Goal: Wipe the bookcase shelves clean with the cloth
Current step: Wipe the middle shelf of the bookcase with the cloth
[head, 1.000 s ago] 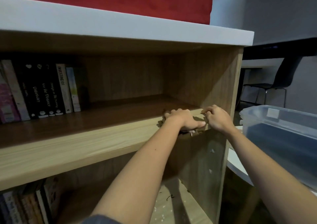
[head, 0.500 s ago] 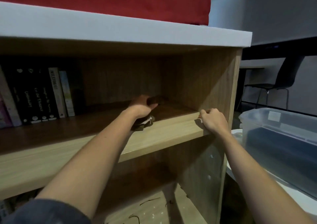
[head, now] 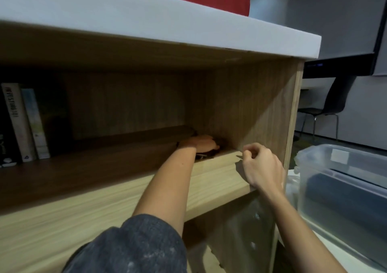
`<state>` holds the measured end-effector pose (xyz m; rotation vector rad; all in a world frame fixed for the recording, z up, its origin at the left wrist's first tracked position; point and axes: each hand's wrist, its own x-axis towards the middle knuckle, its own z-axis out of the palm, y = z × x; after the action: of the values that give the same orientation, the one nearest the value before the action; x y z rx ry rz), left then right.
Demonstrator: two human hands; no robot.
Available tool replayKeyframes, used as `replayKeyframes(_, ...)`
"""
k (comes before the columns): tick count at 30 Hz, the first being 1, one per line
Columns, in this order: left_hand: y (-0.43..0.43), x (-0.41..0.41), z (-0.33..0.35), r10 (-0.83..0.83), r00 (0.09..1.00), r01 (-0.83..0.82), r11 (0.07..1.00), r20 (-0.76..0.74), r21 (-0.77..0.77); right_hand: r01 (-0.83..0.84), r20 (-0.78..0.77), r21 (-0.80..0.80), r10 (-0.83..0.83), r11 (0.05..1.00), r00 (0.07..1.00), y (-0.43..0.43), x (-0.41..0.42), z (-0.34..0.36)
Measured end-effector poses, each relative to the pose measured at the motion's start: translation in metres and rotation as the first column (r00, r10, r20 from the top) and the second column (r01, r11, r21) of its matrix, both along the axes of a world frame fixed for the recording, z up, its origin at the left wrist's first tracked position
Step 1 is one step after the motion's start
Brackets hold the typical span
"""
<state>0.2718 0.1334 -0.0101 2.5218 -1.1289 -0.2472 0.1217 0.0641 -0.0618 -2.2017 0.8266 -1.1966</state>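
Arm outstretched, left hand (head: 202, 143) apparently presses flat on cloth (head: 209, 153) in shelf (head: 219, 165) corner; right hand (head: 261, 166) loosely curled, empty

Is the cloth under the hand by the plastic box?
No, the cloth lies under the left hand deep on the shelf; the right hand holds nothing.
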Motion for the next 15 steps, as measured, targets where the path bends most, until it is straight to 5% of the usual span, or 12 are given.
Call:
replayKeyframes(6, 0.012, -0.049, 0.004, -0.160, 0.952, 0.141, 0.986, -0.261, -0.090, 0.019, 0.123, 0.052, -0.025, 0.998, 0.992, 0.003, 0.000, 0.002)
replayKeyframes(10, 0.048, -0.077, 0.001, -0.232, 0.939, 0.205, 0.970, -0.253, -0.127, -0.331, 0.347, 0.264, 0.231, 0.906, 0.909, -0.003, -0.019, 0.010)
replayKeyframes(15, 0.105, -0.111, -0.006, -0.318, 0.921, 0.274, 0.940, -0.227, -0.203, -0.370, -0.006, 0.153, 0.375, 0.916, 0.927, 0.006, -0.042, 0.004)
